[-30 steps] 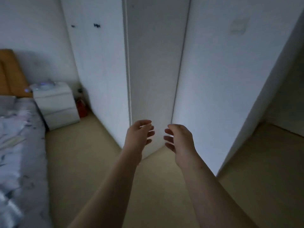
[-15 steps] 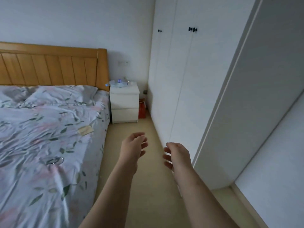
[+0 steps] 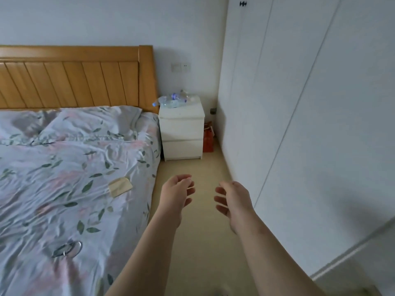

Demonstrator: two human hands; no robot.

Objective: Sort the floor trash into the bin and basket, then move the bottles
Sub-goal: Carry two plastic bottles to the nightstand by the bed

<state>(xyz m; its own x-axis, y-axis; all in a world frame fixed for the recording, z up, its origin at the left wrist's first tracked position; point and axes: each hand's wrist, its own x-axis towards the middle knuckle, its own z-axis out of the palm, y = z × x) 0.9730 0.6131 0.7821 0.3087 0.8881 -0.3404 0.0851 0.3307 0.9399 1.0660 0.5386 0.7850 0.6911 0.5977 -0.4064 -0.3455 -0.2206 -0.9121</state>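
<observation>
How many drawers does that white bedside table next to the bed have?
2. The upper drawer sits just under the top of the bedside table. The lower drawer is directly beneath it, near the floor. None appear hidden.

Two hands are reaching out at 6 o'clock: one left hand (image 3: 175,195) and one right hand (image 3: 234,201). One bed (image 3: 64,189) is lying at 9 o'clock, backed by one wooden headboard (image 3: 74,82) at 10 o'clock and carrying what look like two pillows (image 3: 92,122). One tan paper piece (image 3: 119,186) and one metal ring-like object (image 3: 68,249) are resting on the cover. One white nightstand (image 3: 181,133) is standing at 12 o'clock, showing two drawer fronts. Clear plastic bottles (image 3: 174,100) are lying on top of it, more than one, too blurred to count. One red bag (image 3: 208,137) is sitting just beside it at 1 o'clock. Two wall plates (image 3: 180,66) are showing above. One wardrobe (image 3: 299,124) is standing at 2 o'clock, showing one black knob (image 3: 243,3).
</observation>
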